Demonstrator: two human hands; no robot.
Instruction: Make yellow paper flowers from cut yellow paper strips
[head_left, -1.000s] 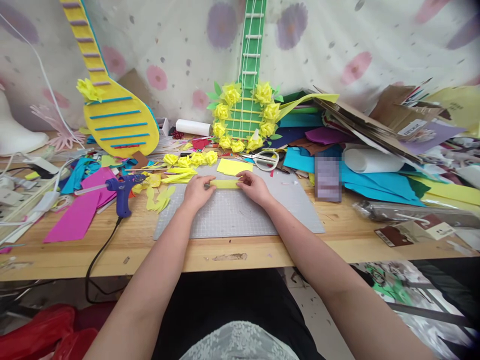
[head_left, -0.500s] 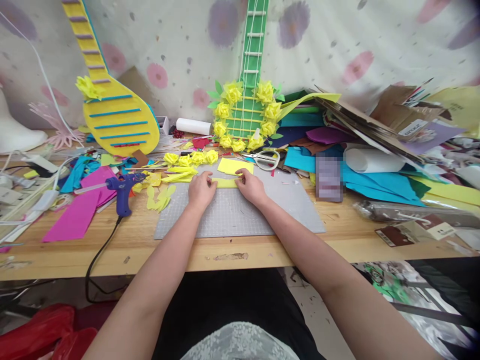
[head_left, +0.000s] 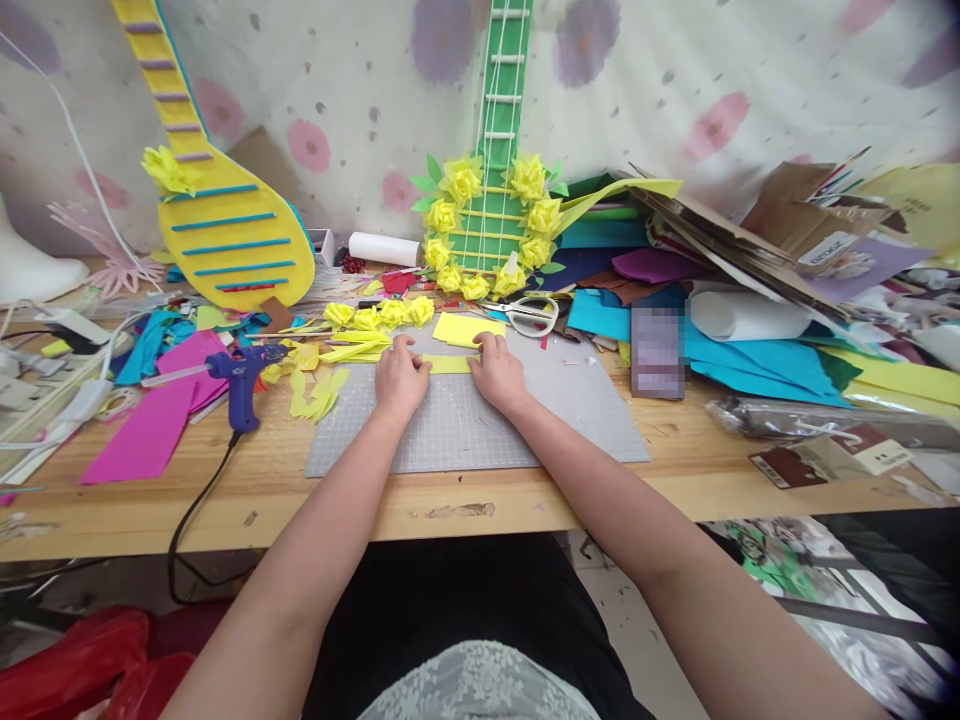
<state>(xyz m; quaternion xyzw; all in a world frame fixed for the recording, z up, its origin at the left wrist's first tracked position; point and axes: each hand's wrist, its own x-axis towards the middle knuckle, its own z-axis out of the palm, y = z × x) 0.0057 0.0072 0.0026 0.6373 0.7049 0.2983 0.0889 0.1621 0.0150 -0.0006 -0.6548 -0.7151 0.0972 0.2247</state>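
A flat yellow paper strip point(head_left: 448, 365) stretches between my two hands, low over the grey cutting mat point(head_left: 517, 430). My left hand point(head_left: 401, 377) closes its thumb and fingers on the strip's left end. At the other end my right hand point(head_left: 496, 372) pinches it the same way. Just behind the strip lies a folded yellow paper piece point(head_left: 469, 329). White-handled scissors point(head_left: 532, 316) rest to the right of that piece. Several yellow paper flowers point(head_left: 380, 314) and cut yellow strips point(head_left: 352, 350) lie behind and left of my left hand.
A blue glue gun point(head_left: 244, 385) stands on the left, its cord hanging over the table edge. Yellow point(head_left: 240, 240) and green point(head_left: 491, 225) instrument-shaped crafts lean on the back wall. Coloured sheets point(head_left: 750, 365) and cardboard point(head_left: 795, 225) pile up at right, beside a pixelated rectangle point(head_left: 658, 350).
The view has shifted very slightly. Both hands keep their hold on the yellow strip, with almost no movement.
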